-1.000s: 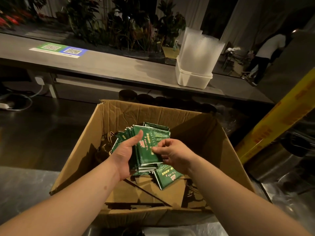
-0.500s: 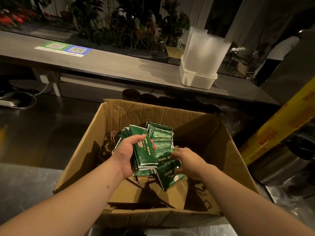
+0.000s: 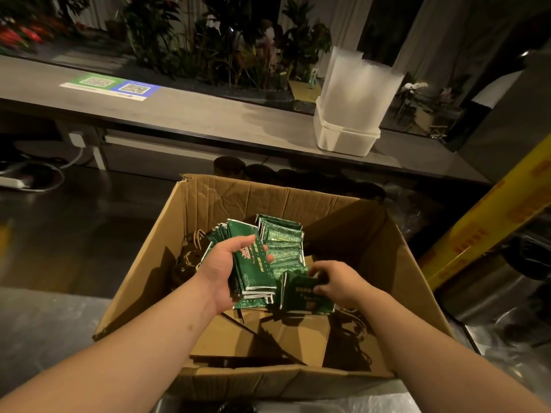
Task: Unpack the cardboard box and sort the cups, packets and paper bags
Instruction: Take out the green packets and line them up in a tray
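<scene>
An open cardboard box (image 3: pixel 214 204) stands in front of me. Inside it my left hand (image 3: pixel 222 268) grips a thick stack of green packets (image 3: pixel 253 260), thumb across the top one. More green packets (image 3: pixel 283 236) lie fanned behind the stack. To the right and lower, my right hand (image 3: pixel 337 283) pinches a small bunch of green packets (image 3: pixel 304 296) by their upper edge. Brown paper bags (image 3: pixel 268 338) lie flat on the box floor, their rope handles (image 3: pixel 190 251) showing at the left wall.
A white tub of clear plastic cups (image 3: pixel 348 108) stands on the long grey counter (image 3: pixel 179 111) behind the box. Dark round cups (image 3: pixel 229 166) sit just past the box's far wall. A yellow roll (image 3: pixel 492 222) leans at the right. Steel surface lies around the box.
My right hand has dropped away from the left hand's stack, moved right and taken hold of a separate bunch of packets. The left hand keeps its stack, raised slightly.
</scene>
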The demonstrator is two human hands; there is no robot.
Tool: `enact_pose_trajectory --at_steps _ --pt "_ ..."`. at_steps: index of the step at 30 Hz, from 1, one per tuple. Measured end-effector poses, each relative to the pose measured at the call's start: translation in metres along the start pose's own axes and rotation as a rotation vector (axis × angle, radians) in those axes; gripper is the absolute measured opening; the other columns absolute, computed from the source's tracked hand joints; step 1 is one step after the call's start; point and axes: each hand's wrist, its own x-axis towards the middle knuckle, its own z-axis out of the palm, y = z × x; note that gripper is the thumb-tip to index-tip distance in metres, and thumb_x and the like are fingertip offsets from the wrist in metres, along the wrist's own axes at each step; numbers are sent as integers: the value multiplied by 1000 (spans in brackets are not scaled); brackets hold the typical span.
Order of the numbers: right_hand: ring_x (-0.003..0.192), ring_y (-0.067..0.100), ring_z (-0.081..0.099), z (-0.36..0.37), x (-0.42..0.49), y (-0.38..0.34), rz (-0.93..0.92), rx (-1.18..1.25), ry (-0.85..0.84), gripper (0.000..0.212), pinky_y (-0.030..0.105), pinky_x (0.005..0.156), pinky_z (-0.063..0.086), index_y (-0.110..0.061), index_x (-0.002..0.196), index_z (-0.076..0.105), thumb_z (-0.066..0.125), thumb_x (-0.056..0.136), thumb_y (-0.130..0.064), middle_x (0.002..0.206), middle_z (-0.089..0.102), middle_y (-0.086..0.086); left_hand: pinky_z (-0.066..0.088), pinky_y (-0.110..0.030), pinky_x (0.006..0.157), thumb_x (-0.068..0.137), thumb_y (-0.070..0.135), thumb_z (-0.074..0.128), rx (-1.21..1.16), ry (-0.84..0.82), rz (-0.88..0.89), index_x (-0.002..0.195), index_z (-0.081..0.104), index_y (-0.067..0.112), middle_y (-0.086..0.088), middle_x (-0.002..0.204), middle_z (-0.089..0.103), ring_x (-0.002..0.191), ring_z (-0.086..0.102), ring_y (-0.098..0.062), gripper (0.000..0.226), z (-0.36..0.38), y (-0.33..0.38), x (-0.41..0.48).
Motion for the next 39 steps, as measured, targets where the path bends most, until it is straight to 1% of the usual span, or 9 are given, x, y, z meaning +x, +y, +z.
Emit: enact_pose_trajectory --at_steps 3,6,9,13,20,26,33,36,39 --pt "107 21 65 -19 -13 -10 90 488 82 22 31 78 59 -19 117 65 64 97 -10 117 65 3 43 -56 111 76 33 70 29 -9 3 116 70 1 -19 104 71 102 64 -36 51 1 0 -2" --pt "108 32 69 -35 -26 -32 184 1193 26 19 51 96 56 -5 117 65 57 100 -6 118 71 17 41 -61 111 76 38 72 66 -17 8 115 71 2 -20 105 71 104 65 -38 53 4 0 -6" --pt "98 29 72 -38 -39 -62 176 1449 -86 21 44 87 58 -2 118 64 56 99 -5 106 76 16 45 -63 106 85 47 66 100 -48 -22 123 70 7 -21 121 71 113 67 -44 55 11 -1 -14" --pt "92 27 74 -12 -52 -99 129 1239 23 28 37 70 61 -8 118 58 69 93 -5 106 72 17 45 -62 107 85 58 66 160 -71 -3 124 70 8 -26 121 70 112 67 -48 64 21 2 -27" --pt "93 13 70 -16 -88 -111 -9 742 310 23 33 78 64 -23 108 61 74 92 -34 105 67 0 52 -56 101 80 39 70 270 -100 24 126 68 3 -28 123 68 112 67 -47 58 43 7 -58" --pt "102 10 65 -33 -145 -106 -126 503 454 24 32 82 63 -29 112 62 74 92 -32 112 64 -8 55 -57 97 77 34 71 294 -105 47 121 71 8 -24 114 73 107 70 -45 51 67 -13 -103" --pt "88 22 71 -30 -229 -97 -19 648 189 10 36 73 63 -20 100 66 73 93 -17 97 69 6 46 -57 108 79 33 66 413 -162 -96 103 78 0 -22 101 72 100 67 -40 42 72 -65 -154" --pt "94 29 72 -17 -244 -88 48 690 68 14 44 77 62 -14 105 62 70 94 -13 102 69 14 55 -47 87 87 29 61 461 -95 -125 110 74 1 -21 96 71 89 69 -36 39 71 -89 -167" --pt "98 25 71 10 -253 -75 95 673 -36 19 35 73 62 -17 110 58 70 95 -18 107 68 12 60 -46 74 78 32 69 499 31 -169 127 62 7 -20 107 72 91 72 -37 55 59 -119 -163"
